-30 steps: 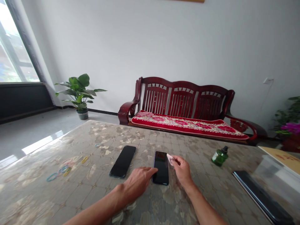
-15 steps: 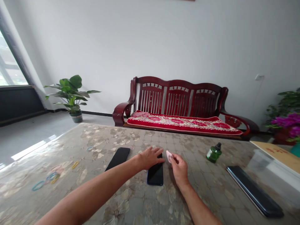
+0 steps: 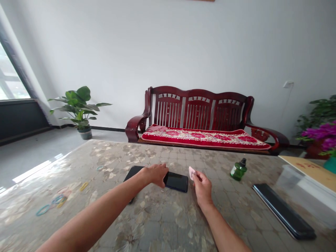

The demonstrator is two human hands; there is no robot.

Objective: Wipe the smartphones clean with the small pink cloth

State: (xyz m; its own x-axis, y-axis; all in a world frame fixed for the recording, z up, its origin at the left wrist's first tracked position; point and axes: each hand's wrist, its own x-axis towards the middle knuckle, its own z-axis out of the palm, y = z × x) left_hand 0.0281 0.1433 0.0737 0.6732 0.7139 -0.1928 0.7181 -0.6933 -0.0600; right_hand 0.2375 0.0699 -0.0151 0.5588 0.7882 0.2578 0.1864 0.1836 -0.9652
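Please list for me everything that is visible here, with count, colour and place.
held phone: 1, black, mid table
second phone: 1, black, left of held phone
small pad: 1, pinkish, right of held phone
bottle: 1, green, on table, right of small pad
flat slab: 1, dark, table's right edge
rubber bands: several, mixed colours, table's left part
table: 1, beige floral top
bench: 1, dark red, red cushion, by wall
potted plant: 1, green, floor, left
flowers: 1 bunch, purple, far right
left hand: 1, grips held phone
right hand: 1, holds small pad
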